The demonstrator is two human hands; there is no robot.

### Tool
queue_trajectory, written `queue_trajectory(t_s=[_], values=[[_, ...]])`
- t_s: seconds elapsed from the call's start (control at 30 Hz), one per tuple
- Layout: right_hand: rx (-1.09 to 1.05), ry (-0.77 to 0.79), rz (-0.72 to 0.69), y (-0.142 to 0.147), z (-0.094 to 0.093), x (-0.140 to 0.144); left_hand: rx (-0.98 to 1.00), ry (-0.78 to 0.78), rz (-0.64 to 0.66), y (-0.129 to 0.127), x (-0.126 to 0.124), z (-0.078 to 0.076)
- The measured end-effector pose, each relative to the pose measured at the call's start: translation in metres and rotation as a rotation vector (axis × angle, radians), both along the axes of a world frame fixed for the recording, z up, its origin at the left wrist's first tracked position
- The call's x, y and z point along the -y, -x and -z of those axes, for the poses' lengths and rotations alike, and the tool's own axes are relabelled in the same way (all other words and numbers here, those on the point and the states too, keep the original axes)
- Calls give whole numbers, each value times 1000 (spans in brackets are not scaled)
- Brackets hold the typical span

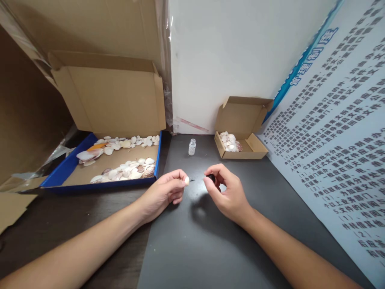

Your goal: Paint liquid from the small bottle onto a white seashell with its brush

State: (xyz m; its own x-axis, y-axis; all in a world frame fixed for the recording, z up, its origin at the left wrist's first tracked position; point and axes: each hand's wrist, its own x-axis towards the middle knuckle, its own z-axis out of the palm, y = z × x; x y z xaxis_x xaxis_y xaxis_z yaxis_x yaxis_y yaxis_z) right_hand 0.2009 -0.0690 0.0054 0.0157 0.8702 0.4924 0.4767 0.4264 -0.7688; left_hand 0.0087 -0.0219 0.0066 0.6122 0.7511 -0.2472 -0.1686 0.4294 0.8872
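Note:
Between the thumb and fingers of my left hand (168, 186) is a small white shell (187, 181). My right hand (224, 188) pinches a black brush cap (211, 177). A thin dark brush tip (193, 180) points from the cap toward the shell, close to it; whether they touch I cannot tell. Just beyond both hands, a small clear bottle (191, 147) with a white label stands upright, its cap off.
At left, an open blue-edged cardboard box (81, 176) holds many shells in two rows. A smaller open cardboard box (245, 154) with white shells stands back right. Behind rises a white panel (228, 48); a printed board (339, 100) leans at right. The dark grey mat (186, 245) lies beneath my hands.

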Motion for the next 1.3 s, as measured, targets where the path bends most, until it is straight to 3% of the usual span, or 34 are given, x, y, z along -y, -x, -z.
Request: queue_trajectory(t_s=[0.57, 0.8, 1.0, 1.2, 1.3], values=[[-88, 56, -87, 0, 2, 2, 4, -32, 18, 1, 0, 5], [-19, 54, 39, 2, 2, -1, 41, -32, -17, 0, 0, 3], [-124, 77, -114, 0, 5, 2, 31, -54, -13, 0, 1, 6], [-51, 64, 25, 1, 0, 0, 27, -53, -29, 0, 0, 5], [-65, 58, -3, 1, -1, 1, 28, -50, -41, 0, 0, 4]])
